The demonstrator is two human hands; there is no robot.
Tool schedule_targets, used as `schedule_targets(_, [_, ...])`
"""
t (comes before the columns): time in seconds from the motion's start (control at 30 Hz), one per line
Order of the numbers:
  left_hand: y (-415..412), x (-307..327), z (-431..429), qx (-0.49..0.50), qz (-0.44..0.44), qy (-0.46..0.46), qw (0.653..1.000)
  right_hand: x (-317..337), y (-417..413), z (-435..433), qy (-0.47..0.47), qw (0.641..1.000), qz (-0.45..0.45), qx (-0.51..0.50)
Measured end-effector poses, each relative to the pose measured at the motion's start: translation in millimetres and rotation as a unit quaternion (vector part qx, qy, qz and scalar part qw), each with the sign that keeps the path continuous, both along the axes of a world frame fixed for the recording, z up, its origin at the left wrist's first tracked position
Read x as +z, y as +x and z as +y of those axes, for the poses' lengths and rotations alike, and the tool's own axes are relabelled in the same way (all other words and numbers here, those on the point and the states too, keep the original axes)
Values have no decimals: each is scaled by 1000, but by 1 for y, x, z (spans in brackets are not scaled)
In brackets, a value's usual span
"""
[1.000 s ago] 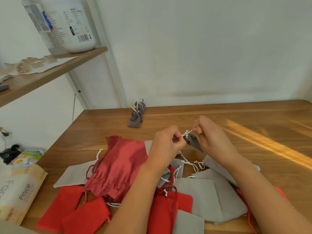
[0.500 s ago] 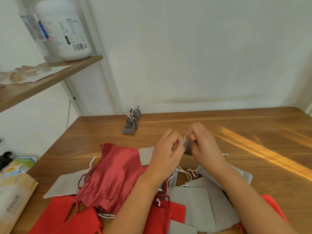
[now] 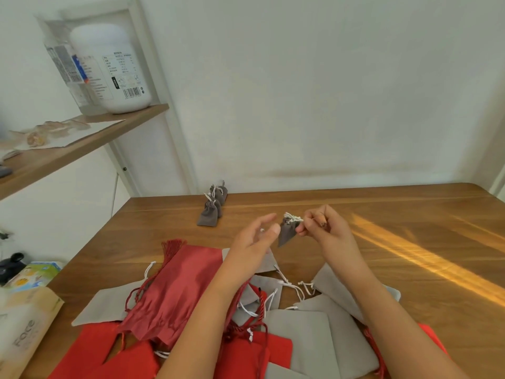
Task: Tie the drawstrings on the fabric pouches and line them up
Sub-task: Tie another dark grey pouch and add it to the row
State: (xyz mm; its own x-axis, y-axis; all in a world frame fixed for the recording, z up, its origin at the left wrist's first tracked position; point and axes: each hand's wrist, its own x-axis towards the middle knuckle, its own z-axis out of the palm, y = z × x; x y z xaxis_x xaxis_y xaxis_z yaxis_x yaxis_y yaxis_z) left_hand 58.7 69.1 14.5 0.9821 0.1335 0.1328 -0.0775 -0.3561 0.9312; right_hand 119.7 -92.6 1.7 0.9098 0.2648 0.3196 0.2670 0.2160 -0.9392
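our right hand point(image 3: 323, 228) pinches the small grey pouch point(image 3: 287, 231) by its white drawstring point(image 3: 293, 218); our left hand point(image 3: 255, 239) hovers beside it, fingers loose.

Tied pouches point(image 3: 209, 217) stand behind the pouch pile point(image 3: 175, 291) on the table point(image 3: 382, 209)

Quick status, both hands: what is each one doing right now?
Left hand: open, holding nothing, close beside the small grey pouch.
Right hand: pinching that pouch's white drawstring; the pouch hangs from it above the table.
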Motion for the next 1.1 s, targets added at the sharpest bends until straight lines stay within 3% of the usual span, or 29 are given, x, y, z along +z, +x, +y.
schedule_targets(0.1, [-1,8,3,4,2,-96,995,9,-3,-7,106,987,57,109])
schedule_targets(0.23, [-3,16,2,-83,54,-67,993,15,-7,-6,171,961,118,183])
schedule_targets(0.53, [-11,26,14,-151,110,-103,977,9,-6,-3,182,958,140,173])
schedule_targets(0.67, [-13,36,25,-105,116,-106,982,11,-11,2,148,964,117,188])
schedule_targets(0.73, [-14,43,39,-61,109,-90,988,6,-13,6,68,983,86,147])
schedule_targets(0.8, [-11,48,62,11,95,-60,994,-4,-14,9,-122,992,6,38])
schedule_targets(0.87, [-4,48,89,96,84,-43,991,-16,-11,13,-320,943,-92,-20])
schedule_targets(0.93, [5,43,116,160,85,-42,983,-24,-8,15,-444,887,-131,-13])
schedule_targets(1.1, [27,21,156,227,139,-49,963,-31,-1,17,-559,817,-139,25])
